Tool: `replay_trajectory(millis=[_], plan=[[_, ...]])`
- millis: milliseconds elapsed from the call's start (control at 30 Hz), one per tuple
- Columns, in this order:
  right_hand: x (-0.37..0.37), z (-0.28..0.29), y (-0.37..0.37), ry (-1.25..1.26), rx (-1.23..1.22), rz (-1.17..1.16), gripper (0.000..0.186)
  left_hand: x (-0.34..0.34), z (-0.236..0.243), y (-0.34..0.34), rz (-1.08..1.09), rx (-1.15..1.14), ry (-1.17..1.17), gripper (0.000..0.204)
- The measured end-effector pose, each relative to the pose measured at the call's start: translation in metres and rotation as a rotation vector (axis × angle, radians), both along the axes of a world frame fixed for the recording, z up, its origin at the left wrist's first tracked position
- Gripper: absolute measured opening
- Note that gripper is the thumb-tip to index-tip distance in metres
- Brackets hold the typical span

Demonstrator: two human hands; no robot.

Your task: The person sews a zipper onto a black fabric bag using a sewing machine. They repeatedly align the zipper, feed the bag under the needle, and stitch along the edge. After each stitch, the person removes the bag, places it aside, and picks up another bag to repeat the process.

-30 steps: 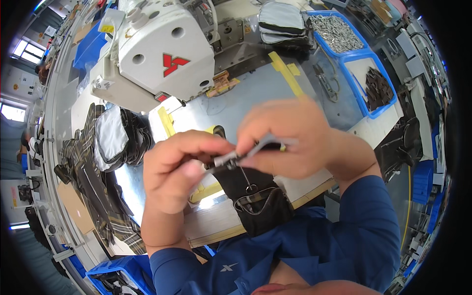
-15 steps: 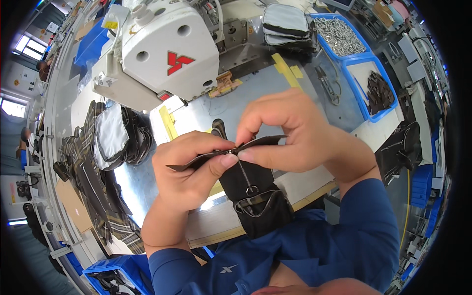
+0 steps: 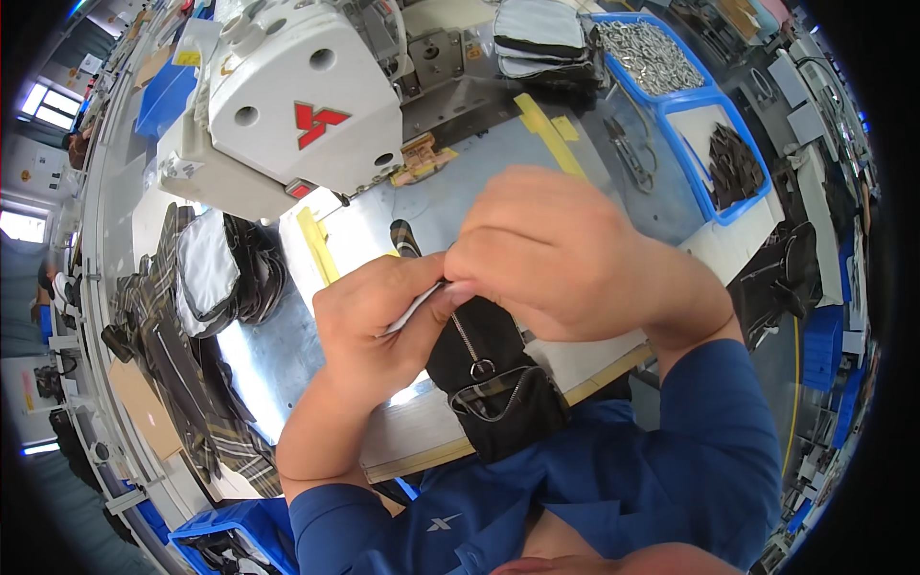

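Observation:
A black fabric pouch lies over the table's near edge, with a metal zipper up its middle, a metal ring and a small curved zippered pocket at its lower end. My left hand is closed, thumb and forefinger pinching the pouch's upper end; a pale edge of material shows between them. My right hand is curled right against it, gripping the same end, and hides most of the held part. Beyond the hands, a short plaid strap end sticks out over the metal work plate.
A white sewing machine head stands at the back left. Stacked pouch pieces and plaid fabric lie left. At the far right are blue trays of metal parts and dark strips, with scissors nearby.
My right hand has rolled over and curled in against the left, covering the fabric flaps that were spread between both hands. The whole view has shifted slightly.

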State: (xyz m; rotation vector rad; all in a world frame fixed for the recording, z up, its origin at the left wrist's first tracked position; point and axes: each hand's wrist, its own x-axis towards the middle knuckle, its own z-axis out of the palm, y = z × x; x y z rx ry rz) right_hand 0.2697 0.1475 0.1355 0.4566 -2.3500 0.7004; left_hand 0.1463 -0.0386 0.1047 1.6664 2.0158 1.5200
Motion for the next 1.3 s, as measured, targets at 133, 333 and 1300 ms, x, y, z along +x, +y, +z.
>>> replay_trajectory(millis=[133,333,1300], plan=[[-0.002,-0.002,0.0,0.015,0.043,-0.016,0.017,0.0,-0.006,0.001,0.055,-0.004,0.001,0.019],[-0.016,-0.017,0.018,-0.334,-0.583,0.026,0.023,-0.001,-0.014,0.01,0.133,-0.044,-0.566,0.019],[-0.067,-0.096,0.055,-0.87,-0.103,-0.482,0.038,-0.035,-0.082,0.03,0.036,-0.442,0.611,0.097]])
